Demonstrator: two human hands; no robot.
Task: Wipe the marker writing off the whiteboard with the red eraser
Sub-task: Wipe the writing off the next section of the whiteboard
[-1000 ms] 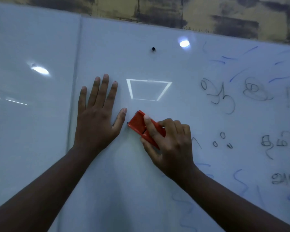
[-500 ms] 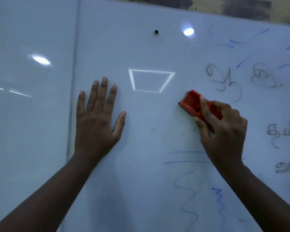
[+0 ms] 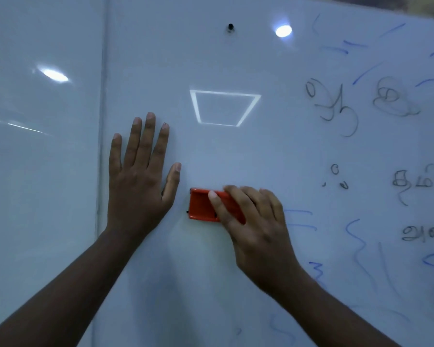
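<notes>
- Right hand grips the small red plastic block eraser, thumb across its back and fingers curled over its top edge, pressing it flat to the glossy white whiteboard.
- The eraser sits just beside the thumb of the left hand, not quite touching it.
- Left hand lies flat on the board, fingers straight and spread, holding nothing; it looks like a brace.
- Step in hand: mid-wipe, at the left end of a stroke, on a stretch of board that reads clean around the eraser.
- Plenty left: dark marker script up and well right of the eraser, and blue squiggles to its right and lower right.
- Next move, by my reading: sweep the eraser rightward into the blue lines just past the right hand, keeping firm flat pressure so the pad doesn't skip.
- Faint blue ghosting below the eraser may need a second pass.
</notes>
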